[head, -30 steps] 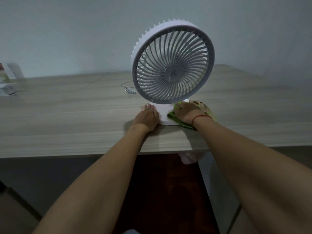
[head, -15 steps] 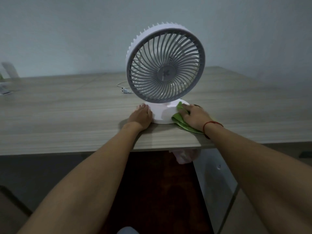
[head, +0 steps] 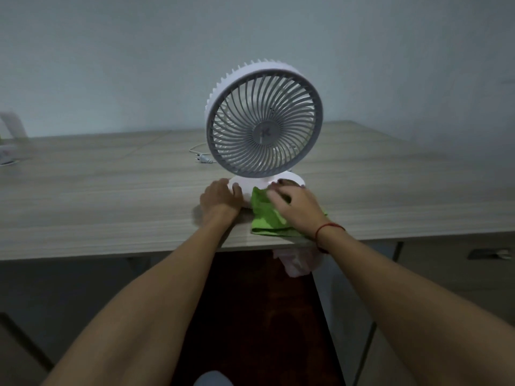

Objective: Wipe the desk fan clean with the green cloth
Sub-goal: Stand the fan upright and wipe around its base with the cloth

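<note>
A white desk fan point(head: 264, 121) with a round grey grille stands upright on a wooden desk point(head: 97, 196), close to the front edge. My left hand point(head: 220, 200) grips the left side of the fan's round white base. My right hand point(head: 295, 204) presses the green cloth point(head: 264, 218) against the front and right of that base. The cloth spreads from the base down to the desk's front edge. Part of the base is hidden under the cloth and my hands.
The fan's white cord and plug point(head: 203, 158) lie on the desk behind and left of the fan. A pale object point(head: 8, 151) sits at the far left edge. Crumpled pinkish plastic point(head: 299, 263) hangs below the desk front. A wall rises behind.
My right hand slid the cloth from the right side of the base toward its front, and more cloth now lies spread on the desk. My left hand keeps hold of the base.
</note>
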`<state>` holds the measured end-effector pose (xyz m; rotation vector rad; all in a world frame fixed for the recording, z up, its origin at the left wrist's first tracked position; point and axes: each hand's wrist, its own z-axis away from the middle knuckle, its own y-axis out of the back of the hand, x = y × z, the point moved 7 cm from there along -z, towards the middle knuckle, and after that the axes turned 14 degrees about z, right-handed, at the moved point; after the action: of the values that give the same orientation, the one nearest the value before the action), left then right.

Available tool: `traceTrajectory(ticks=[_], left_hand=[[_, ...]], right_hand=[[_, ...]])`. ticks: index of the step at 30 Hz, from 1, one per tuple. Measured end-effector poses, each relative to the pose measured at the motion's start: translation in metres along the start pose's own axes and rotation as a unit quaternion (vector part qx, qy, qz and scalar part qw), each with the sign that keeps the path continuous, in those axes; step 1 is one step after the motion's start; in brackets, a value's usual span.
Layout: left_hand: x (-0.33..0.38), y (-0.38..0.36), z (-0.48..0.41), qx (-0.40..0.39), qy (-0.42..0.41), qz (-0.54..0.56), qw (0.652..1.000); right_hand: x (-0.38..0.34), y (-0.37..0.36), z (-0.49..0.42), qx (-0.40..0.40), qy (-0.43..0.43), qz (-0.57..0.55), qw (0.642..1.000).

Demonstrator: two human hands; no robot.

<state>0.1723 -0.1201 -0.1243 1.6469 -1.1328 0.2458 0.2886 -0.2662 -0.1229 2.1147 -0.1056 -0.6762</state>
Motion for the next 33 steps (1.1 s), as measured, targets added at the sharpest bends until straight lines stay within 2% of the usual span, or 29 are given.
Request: traceTrajectory(ticks=[2,3,5,7,9,12,14,17,19,22,25,28,33], left_hand=[[0.008,0.01,0.018,0.029,-0.011,0.027,0.999],[0.01,0.007,0.025,0.012,-0.005,0.05,0.999],[0.012,-0.007,0.034,-0.054,0.022,0.072,0.996],[0.014,-0.014,0.036,-0.088,0.051,0.066,0.993],[0.017,-0.017,0.037,-0.107,0.067,0.029,0.992],[0.027,-0.019,0.041,-0.148,0.057,-0.045,0.986],[0.031,-0.024,0.039,-0.182,0.065,-0.032,0.981],[0.033,-0.028,0.038,-0.212,0.093,0.046,0.972],[0.034,-0.025,0.04,-0.185,0.12,0.154,0.963],[0.034,-0.014,0.043,-0.118,0.126,0.226,0.959],[0.026,0.002,0.047,-0.102,0.101,0.206,0.968],[0.003,0.023,0.045,-0.103,0.093,0.163,0.977],[-0.04,0.093,0.02,-0.021,0.05,0.128,0.99]], right_hand=[[0.02,0.018,0.001,0.071,-0.093,-0.013,0.993],[0.031,0.022,0.002,0.077,-0.145,0.003,0.987],[0.053,0.018,0.002,0.016,-0.245,0.044,0.968],[0.065,0.008,0.004,-0.091,-0.29,0.09,0.948],[0.07,-0.002,0.002,-0.154,-0.276,0.129,0.94],[0.066,-0.005,-0.002,-0.151,-0.251,0.116,0.949],[0.06,-0.006,-0.003,-0.134,-0.231,0.057,0.962],[0.05,0.006,-0.003,-0.06,-0.223,-0.112,0.966],[0.048,0.01,0.003,-0.037,-0.265,-0.227,0.936],[0.043,0.001,0.01,-0.094,-0.304,-0.324,0.891],[0.035,-0.009,0.016,-0.118,-0.334,-0.357,0.864],[0.007,-0.021,0.019,-0.15,-0.332,-0.362,0.858],[-0.076,-0.053,0.008,-0.157,-0.289,-0.412,0.85]])
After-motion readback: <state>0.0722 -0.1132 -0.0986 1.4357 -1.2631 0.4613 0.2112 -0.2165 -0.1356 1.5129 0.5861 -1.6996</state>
